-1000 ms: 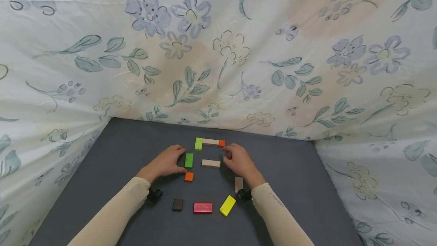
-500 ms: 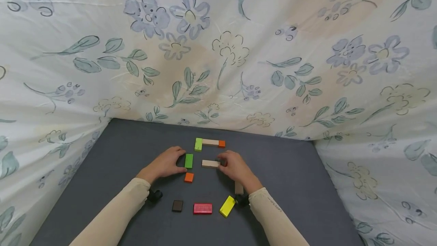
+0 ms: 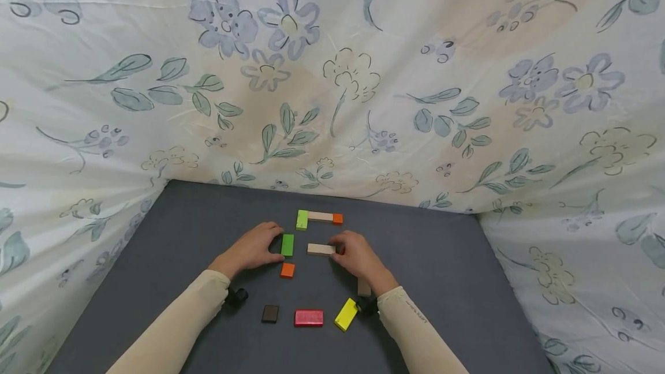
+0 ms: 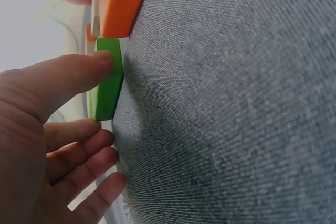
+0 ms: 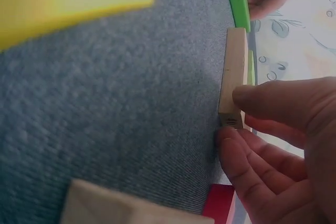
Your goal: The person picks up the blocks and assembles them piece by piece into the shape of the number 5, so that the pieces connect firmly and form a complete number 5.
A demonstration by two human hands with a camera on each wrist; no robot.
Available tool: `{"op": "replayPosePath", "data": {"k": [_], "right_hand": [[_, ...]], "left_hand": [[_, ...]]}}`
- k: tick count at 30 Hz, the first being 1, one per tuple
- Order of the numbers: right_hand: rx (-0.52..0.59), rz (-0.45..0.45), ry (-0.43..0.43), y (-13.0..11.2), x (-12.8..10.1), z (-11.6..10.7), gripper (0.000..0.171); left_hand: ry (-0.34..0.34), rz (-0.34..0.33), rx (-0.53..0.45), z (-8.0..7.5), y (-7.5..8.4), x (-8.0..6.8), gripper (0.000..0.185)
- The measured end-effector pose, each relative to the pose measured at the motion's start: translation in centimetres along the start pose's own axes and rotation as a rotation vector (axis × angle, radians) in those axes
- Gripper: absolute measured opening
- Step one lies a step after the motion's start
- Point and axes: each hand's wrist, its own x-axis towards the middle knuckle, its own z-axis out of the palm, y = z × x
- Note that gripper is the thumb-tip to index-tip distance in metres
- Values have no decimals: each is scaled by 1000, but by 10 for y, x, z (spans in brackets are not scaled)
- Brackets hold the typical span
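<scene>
Left hand: the left hand (image 3: 253, 248) is laid on the grey fabric worktop (image 3: 441, 258) near its middle; the dark green rectangular wooden block (image 3: 287, 245) is pinched between thumb and forefinger, the other fingers being loosely spread.
Right hand: the right hand (image 3: 355, 254) is curled at the right end of the pale natural-wood bar (image 3: 320, 249); that end is gripped between thumb and fingers, and a small red piece (image 5: 223, 203) is seen just beside the fingers in the right wrist view.
Held blocks: both are lying flat, side by side, apart from each other, about the middle of the worktop.
Towards the far edge: a row is formed by a light green wooden block (image 3: 302, 219), a second pale wooden bar (image 3: 320, 216) and a small orange cube (image 3: 337, 219), touching end to end.
Below the left hand: an orange square wooden block (image 3: 287, 270) is set just beside the dark green block.
Towards the near edge: a dark brown square block (image 3: 270, 313), a red rectangular block (image 3: 309, 317) and a yellow rectangular block (image 3: 346, 314) are lined up; a pale upright-lying block (image 3: 363, 288) is partly hidden by the right wrist.
Surround: a floral-printed sheet (image 3: 332, 74) is hung round the far and side edges.
</scene>
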Motion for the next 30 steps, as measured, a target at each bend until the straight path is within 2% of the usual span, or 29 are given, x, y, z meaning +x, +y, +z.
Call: {"op": "replayPosePath", "data": {"k": [14, 30], "right_hand": [[16, 7, -9, 2, -3, 2, 25], [5, -17, -8, 2, -1, 6, 24]], "left_hand": [[22, 12, -3, 8, 2, -1, 66], [54, 14, 1, 14, 7, 9, 64]]}}
